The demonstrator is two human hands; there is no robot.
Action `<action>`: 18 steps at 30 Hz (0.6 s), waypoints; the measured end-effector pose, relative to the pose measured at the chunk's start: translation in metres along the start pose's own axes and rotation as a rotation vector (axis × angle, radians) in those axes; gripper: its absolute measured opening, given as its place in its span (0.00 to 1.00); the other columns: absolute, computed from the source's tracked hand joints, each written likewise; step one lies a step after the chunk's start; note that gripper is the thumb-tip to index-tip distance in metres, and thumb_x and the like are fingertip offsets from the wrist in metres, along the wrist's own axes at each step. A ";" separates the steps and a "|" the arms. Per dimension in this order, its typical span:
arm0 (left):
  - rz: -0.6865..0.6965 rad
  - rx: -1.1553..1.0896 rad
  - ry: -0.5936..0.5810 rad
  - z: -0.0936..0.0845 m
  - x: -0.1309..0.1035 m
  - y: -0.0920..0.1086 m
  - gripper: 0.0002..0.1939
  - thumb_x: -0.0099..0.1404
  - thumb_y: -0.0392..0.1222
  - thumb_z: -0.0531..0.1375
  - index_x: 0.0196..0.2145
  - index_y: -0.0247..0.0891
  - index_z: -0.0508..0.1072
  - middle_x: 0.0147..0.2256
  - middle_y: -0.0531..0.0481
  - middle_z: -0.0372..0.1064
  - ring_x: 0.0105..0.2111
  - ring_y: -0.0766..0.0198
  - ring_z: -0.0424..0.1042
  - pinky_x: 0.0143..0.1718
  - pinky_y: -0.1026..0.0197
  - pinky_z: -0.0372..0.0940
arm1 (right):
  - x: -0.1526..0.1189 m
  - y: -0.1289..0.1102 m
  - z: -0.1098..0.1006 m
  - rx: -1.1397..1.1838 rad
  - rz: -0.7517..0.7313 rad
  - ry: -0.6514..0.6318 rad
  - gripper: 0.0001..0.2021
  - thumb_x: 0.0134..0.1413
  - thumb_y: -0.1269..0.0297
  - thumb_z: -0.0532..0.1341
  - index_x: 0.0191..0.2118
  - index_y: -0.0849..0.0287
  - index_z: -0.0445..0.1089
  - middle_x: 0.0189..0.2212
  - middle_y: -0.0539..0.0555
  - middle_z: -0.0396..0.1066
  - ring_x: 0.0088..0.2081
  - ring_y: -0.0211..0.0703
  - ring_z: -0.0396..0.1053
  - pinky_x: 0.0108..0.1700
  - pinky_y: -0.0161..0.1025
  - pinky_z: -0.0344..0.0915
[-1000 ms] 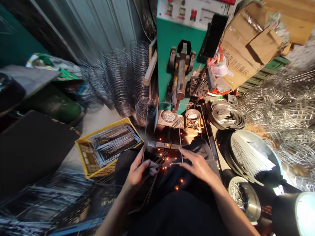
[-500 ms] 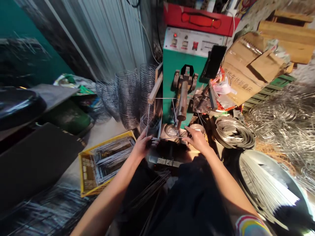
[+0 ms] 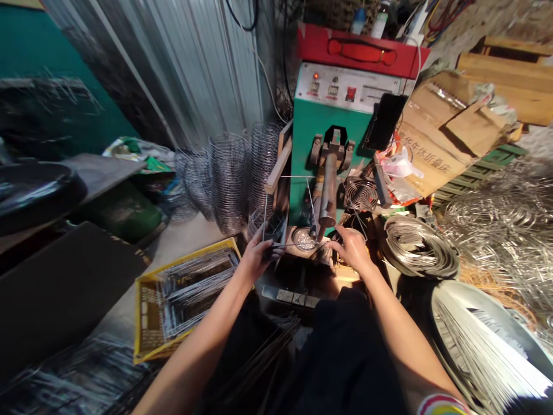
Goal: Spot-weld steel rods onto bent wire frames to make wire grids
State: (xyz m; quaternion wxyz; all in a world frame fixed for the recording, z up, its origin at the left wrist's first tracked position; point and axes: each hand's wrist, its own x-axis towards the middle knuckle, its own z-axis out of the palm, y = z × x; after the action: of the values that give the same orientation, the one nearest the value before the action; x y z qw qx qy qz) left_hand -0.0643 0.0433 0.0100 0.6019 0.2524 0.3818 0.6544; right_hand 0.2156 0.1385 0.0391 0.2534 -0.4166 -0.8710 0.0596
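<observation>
The wire frame [image 3: 310, 197] is now hovering nearer the green machine [image 3: 305, 138] than before; left hand [image 3: 254, 258] and right hand [image 3: 352, 248] are pinching its machine-averted side, fingertips closed.

1. This place is a metal workshop.
2. A green machine [image 3: 307, 129] carries a control panel [image 3: 345, 90] and a heavy metal arm [image 3: 329, 190].
3. Stacked wire rings [image 3: 230, 187] stand near a corrugated wall [image 3: 185, 57].
4. A yellow crate [image 3: 147, 323] holds bent wires [image 3: 201, 283], perhaps frames; the blur leaves doubt.

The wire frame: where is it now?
In the head view, the wire frame is just right of centre, between left hand and right hand, before the green machine.
</observation>
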 end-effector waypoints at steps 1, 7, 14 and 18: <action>0.002 0.005 0.002 -0.001 0.002 -0.001 0.47 0.61 0.29 0.58 0.71 0.40 0.39 0.25 0.47 0.76 0.23 0.63 0.76 0.22 0.68 0.67 | 0.001 -0.001 0.000 -0.009 0.005 -0.004 0.26 0.63 0.47 0.59 0.57 0.61 0.68 0.40 0.62 0.76 0.41 0.56 0.74 0.43 0.43 0.67; -0.026 0.049 -0.009 -0.009 0.009 -0.002 0.46 0.62 0.30 0.58 0.71 0.40 0.40 0.27 0.47 0.77 0.24 0.62 0.77 0.23 0.67 0.69 | 0.001 -0.003 0.006 0.043 0.023 -0.032 0.25 0.62 0.45 0.59 0.54 0.61 0.70 0.42 0.63 0.76 0.42 0.56 0.74 0.45 0.45 0.67; -0.015 0.028 -0.025 -0.006 0.011 0.000 0.47 0.60 0.28 0.59 0.71 0.39 0.42 0.26 0.48 0.77 0.22 0.63 0.76 0.22 0.67 0.68 | -0.005 0.039 -0.011 0.127 0.362 0.225 0.31 0.56 0.44 0.63 0.56 0.66 0.69 0.54 0.70 0.69 0.58 0.63 0.63 0.58 0.56 0.60; -0.007 -0.012 -0.016 -0.005 -0.013 -0.002 0.49 0.60 0.27 0.59 0.72 0.40 0.38 0.24 0.50 0.76 0.21 0.63 0.76 0.23 0.67 0.68 | -0.025 0.045 -0.018 0.423 0.624 0.130 0.26 0.59 0.45 0.56 0.46 0.65 0.73 0.36 0.63 0.77 0.33 0.50 0.74 0.38 0.46 0.71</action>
State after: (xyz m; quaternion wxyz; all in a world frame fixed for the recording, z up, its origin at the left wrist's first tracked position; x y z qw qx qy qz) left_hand -0.0655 0.0298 0.0069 0.6088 0.2527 0.3741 0.6523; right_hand 0.2684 0.1463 0.0305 0.3583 -0.6032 -0.6527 0.2859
